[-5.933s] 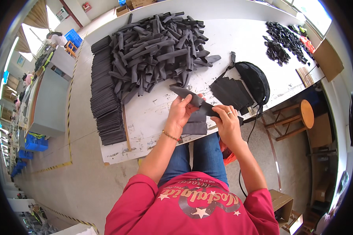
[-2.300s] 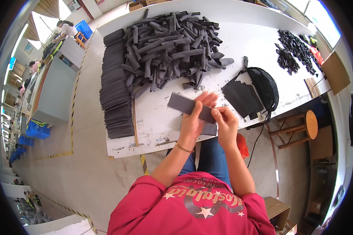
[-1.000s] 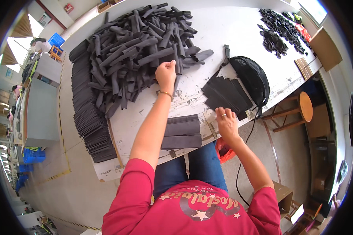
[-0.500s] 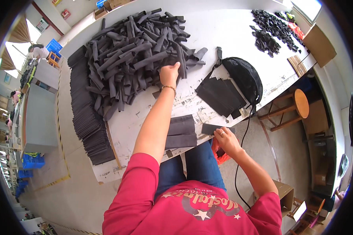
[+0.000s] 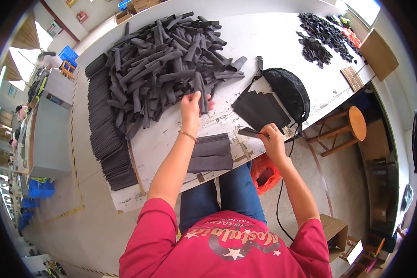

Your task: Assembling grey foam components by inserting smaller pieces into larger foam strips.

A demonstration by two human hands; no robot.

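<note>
My left hand [image 5: 190,110] is closed on a rolled dark grey fabric piece [image 5: 200,91] at the near edge of a big heap of similar rolled pieces [image 5: 148,65]. Above the table's front edge, my right hand [image 5: 274,140] pinches a narrow dark strip [image 5: 248,133], seen nearly edge-on. Flat dark fabric pieces [image 5: 210,152] lie between my arms at the front edge. Beyond my right hand, a fanned stack of black flat pieces [image 5: 259,110] rests against a black mesh-topped bag [image 5: 287,90].
A long row of stacked dark pieces [image 5: 109,125] lines the table's left side. Small black pieces [image 5: 326,39] are heaped at the far right. An orange-red plastic bag [image 5: 265,173] hangs below the front edge, near a black cord [image 5: 282,199]. A wooden stool [image 5: 356,123] stands at right.
My left hand has drawn back from the heap toward me, bringing a rolled piece. My right hand has lifted away from the front edge with the strip, which has turned edge-on.
</note>
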